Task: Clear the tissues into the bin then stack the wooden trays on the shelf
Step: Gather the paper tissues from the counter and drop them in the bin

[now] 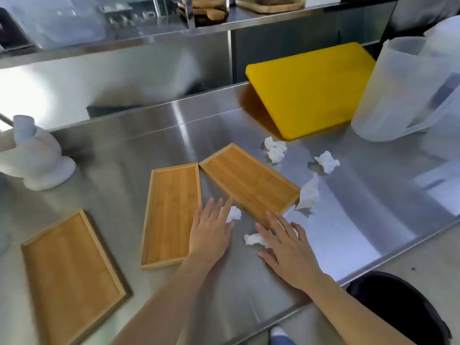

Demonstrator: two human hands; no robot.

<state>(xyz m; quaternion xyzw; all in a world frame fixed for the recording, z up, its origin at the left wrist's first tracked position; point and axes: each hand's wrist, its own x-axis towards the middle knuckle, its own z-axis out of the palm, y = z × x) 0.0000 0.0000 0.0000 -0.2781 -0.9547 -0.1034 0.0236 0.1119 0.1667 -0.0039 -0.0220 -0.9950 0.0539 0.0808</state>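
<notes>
Three empty wooden trays lie on the steel counter: one at the left front [72, 275], one in the middle [173, 215], one angled to the right [249, 180]. Several crumpled white tissues are scattered around them. My left hand [211, 232] is flat and open, fingertips touching a small tissue [234, 214]. My right hand [286, 250] is spread open over another tissue [254, 239]. More tissues lie at the right: a tall one [308, 192], one farther back [275, 149], one beyond it [327, 161]. A black bin [398, 307] stands below the counter's front right edge.
A yellow cutting board [308, 88] leans at the back right beside a translucent plastic jug [398, 90]. A white ceramic object [34, 155] stands at the left. A steel shelf [249, 18] above holds wooden items.
</notes>
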